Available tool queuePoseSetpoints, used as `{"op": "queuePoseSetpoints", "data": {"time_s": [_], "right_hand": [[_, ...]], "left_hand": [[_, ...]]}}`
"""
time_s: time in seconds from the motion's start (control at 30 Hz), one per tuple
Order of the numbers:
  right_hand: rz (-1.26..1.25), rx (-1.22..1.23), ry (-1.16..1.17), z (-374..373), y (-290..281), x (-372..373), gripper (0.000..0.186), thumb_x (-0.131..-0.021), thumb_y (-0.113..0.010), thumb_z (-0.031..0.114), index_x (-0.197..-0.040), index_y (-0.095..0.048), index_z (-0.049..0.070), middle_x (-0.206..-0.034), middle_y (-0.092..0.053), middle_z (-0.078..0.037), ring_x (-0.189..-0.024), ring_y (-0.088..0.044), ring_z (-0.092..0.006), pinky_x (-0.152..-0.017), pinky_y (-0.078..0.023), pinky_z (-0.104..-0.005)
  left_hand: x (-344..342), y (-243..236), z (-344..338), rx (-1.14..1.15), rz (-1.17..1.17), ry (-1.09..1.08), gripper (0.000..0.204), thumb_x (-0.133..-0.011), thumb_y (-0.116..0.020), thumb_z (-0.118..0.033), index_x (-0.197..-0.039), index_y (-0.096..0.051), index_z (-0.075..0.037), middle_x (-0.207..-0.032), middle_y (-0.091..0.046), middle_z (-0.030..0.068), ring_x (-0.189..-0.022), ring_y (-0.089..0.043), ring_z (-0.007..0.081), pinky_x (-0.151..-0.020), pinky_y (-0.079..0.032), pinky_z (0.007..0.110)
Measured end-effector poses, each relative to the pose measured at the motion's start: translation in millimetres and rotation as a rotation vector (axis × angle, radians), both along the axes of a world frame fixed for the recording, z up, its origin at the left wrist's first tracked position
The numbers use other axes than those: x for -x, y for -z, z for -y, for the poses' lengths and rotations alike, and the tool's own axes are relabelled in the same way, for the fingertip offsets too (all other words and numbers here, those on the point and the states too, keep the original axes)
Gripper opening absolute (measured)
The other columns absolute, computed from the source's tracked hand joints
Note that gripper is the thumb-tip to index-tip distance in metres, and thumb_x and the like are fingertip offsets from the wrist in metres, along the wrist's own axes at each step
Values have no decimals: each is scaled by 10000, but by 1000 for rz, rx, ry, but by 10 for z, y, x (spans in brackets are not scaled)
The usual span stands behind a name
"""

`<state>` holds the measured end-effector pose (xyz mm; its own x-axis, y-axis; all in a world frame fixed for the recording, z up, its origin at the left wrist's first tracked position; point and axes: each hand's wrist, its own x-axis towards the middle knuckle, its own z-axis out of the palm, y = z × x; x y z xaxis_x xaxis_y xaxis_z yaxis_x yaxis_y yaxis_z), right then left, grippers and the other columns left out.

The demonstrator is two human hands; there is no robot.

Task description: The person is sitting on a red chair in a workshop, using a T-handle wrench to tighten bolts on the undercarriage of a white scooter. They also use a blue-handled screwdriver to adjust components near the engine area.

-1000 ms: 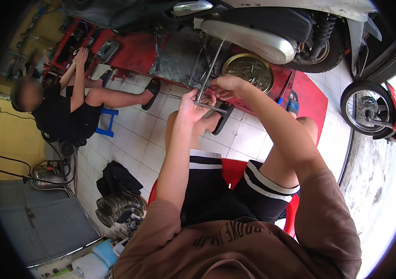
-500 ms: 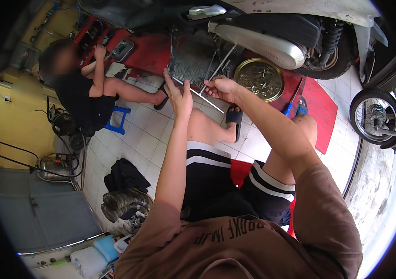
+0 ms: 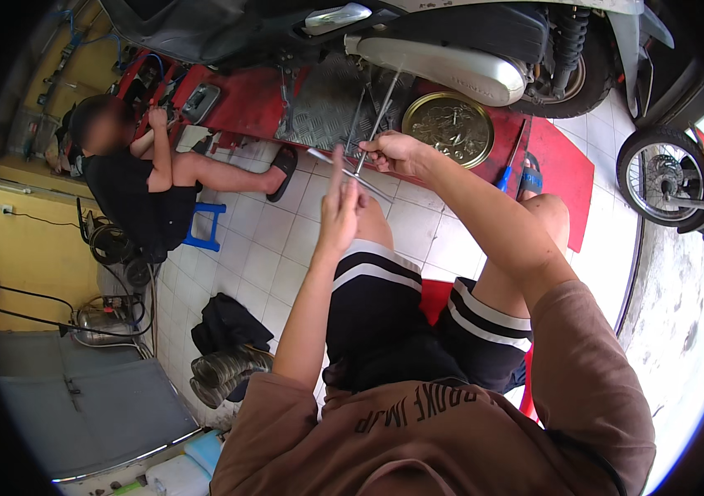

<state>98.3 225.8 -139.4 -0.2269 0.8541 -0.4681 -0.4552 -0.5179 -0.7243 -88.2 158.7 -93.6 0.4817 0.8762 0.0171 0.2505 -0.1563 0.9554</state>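
Note:
A long T-handle wrench (image 3: 382, 112) runs from the lower edge of the scooter's silver engine cover (image 3: 443, 73) down toward me. My right hand (image 3: 397, 155) closes its fingers round the shaft, just above the crossbar. Close by on the left, my left hand (image 3: 340, 217) is at the crossbar (image 3: 320, 156), with a finger stretched upward and slightly blurred; it does not grip the bar. Whether its palm touches the bar I cannot tell. Right of the shaft, a round gold tray (image 3: 489, 147) holds several small metal parts.
The scooter stands on a red platform (image 3: 571, 186), where a blue-handled screwdriver (image 3: 505, 175) lies. At left, another person (image 3: 141, 178) sits on a blue stool (image 3: 205, 227). A red motorcycle's wheel (image 3: 664, 188) is at right. Boots (image 3: 228, 366) and black cloth (image 3: 229, 325) lie on the tiles.
My left hand has moved from the crossbar's left end toward its middle and lower. The crossbar has turned a little; my right hand stays on the shaft. The whole view has shifted slightly.

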Motion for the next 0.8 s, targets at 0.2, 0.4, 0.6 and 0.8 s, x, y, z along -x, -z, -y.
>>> {"op": "queuePoseSetpoints", "data": {"time_s": [0.2, 0.4, 0.6, 0.8], "right_hand": [[-52, -19, 59, -17, -98, 51, 127, -929, -548, 135, -868, -614, 46, -600, -443, 38, -517, -387, -78, -468, -324, -236], [56, -25, 13, -67, -71, 55, 124, -929, -530, 134, -865, -605, 59, -627, -478, 30, -558, -449, -87, -519, -379, -248], [62, -14, 72, -33, -156, 117, 116, -924, -536, 122, -877, -602, 39, -623, -473, 25, -557, -446, -92, -529, -397, -260], [20, -29, 86, -75, -45, 48, 99, -915, -543, 106, -881, -604, 35, -619, -457, 21, -572, -442, -105, -535, -398, -269]], "left_hand": [[236, 220, -63, 298, 46, 176, 463, -1007, -401, -283, -1390, -402, -22, -678, -436, -24, -571, -360, 40, -493, -285, 179], [187, 287, 30, 26, 132, -26, 652, -958, -486, -161, -1498, -129, -89, -685, -415, -51, -608, -358, 41, -526, -307, 170], [184, 435, -8, 273, -12, 33, 677, -938, -535, -157, -1471, -150, 6, -638, -449, -32, -576, -376, 37, -537, -339, 195], [187, -59, 54, 365, 288, -54, 647, -947, -529, -155, -1485, -180, -69, -680, -424, -47, -578, -354, 21, -500, -290, 175]]}}
